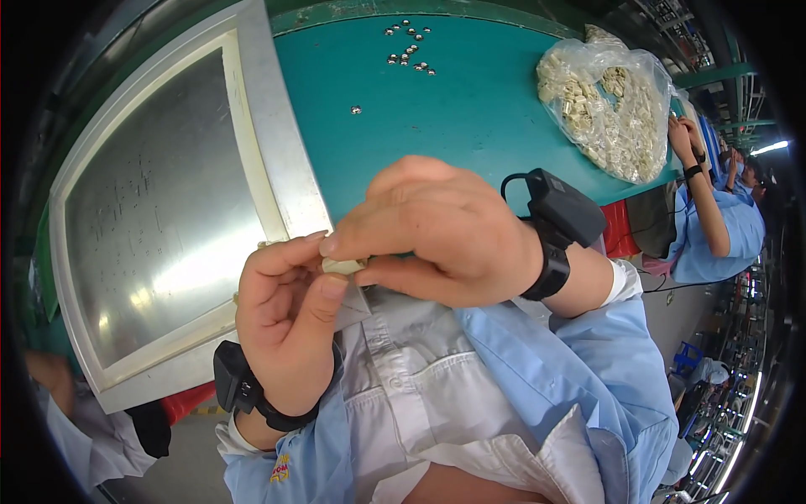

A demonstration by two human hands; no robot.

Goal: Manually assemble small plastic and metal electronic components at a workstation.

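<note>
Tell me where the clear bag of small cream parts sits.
The clear bag of cream parts lies at the green table's far right edge, right of the scattered small metal parts.

You are in a factory. Beside your green table point(470, 126) more workers point(722, 227) sit in a row. On it lies a bag of small parts point(609, 105).

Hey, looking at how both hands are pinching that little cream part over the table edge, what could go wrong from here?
The small cream part is pinched only by fingertips of the left hand and right hand, at the edge of the teal table; a slip would likely send it into the lap or to the floor.

The small metal pieces lie loose on the table, so a sweeping sleeve might scatter them.

The open plastic bag sits near the far edge and could spill.
</note>
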